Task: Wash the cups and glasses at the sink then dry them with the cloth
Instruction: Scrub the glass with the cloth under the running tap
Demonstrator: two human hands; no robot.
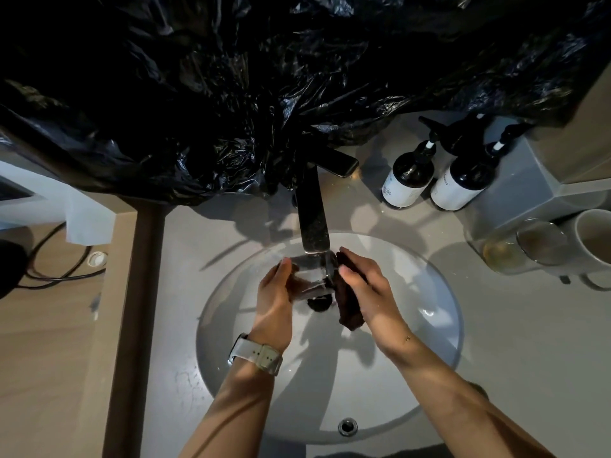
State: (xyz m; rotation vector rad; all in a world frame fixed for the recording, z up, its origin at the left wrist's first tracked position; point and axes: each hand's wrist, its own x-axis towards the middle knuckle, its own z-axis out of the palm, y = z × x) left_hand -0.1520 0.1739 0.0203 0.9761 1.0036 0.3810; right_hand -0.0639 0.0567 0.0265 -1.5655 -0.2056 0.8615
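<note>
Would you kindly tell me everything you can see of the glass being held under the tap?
The clear glass is smooth, transparent and hard to outline. It lies tilted on its side over the sink drain, just below the black tap spout, with water running over it. The left hand grips one end; the right hand holds a dark cloth against the other.

Black plastic sheet [231, 94] over mirror area, 2 pump bottles [436, 173] by back wall, cable [56, 259] at left.

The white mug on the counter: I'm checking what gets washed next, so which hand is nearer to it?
Right. The right hand holds the dark cloth over the sink, on the white mug's side; the left hand, holding the glass, is farther.
</note>
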